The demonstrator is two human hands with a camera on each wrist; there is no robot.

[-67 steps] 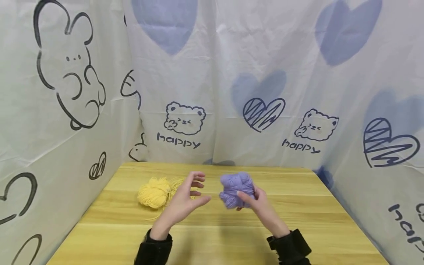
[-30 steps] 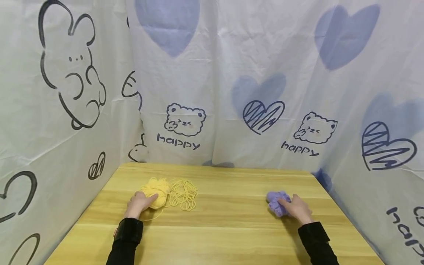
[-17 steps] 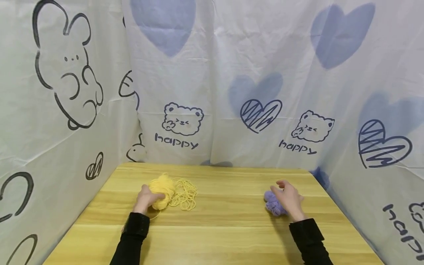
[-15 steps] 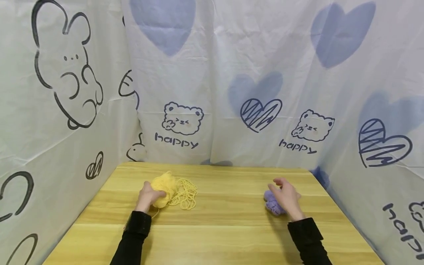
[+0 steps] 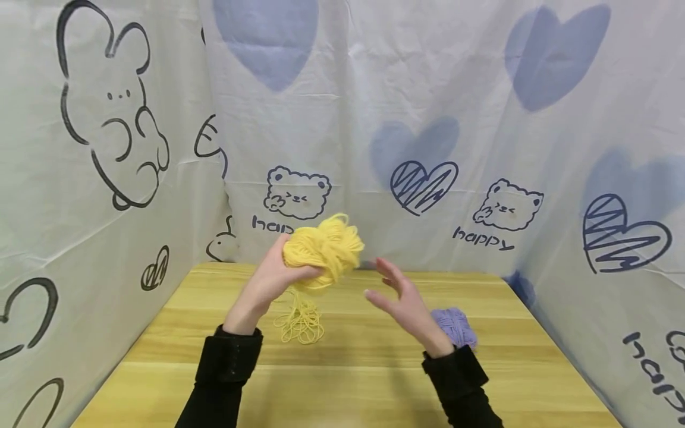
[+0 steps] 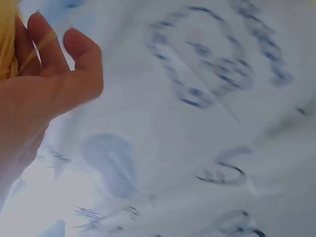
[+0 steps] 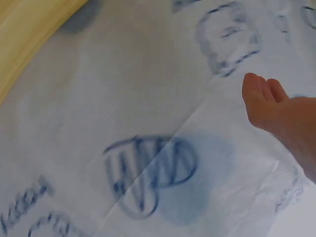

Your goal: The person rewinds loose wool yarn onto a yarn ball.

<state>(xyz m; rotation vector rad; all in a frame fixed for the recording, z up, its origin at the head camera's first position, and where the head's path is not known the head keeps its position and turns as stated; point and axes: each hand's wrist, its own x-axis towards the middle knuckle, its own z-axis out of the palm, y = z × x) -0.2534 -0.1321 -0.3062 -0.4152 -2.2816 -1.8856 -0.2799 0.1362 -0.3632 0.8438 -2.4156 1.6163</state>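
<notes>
My left hand (image 5: 271, 272) holds a ball of yellow yarn (image 5: 323, 249) up above the table, thumb across its near side. From it, loose yellow strands (image 5: 299, 321) trail down to a tangle on the wood. In the left wrist view, only an edge of the yellow yarn (image 6: 7, 39) shows beside the curled fingers of the left hand (image 6: 54, 74). To the right of the raised ball, my right hand (image 5: 408, 304) hovers with fingers spread and nothing in its grasp. Behind its wrist, a purple yarn ball (image 5: 455, 327) lies on the table, partly covered.
The wooden table (image 5: 353, 380) spans the lower part of the head view. White curtains (image 5: 364, 71) printed with hearts, bears and lettering enclose it at the back and on both sides.
The left hand has lifted the yellow yarn ball off the table toward the middle. The right hand gripped the purple yarn earlier, set it down at the right, let go and came back left.
</notes>
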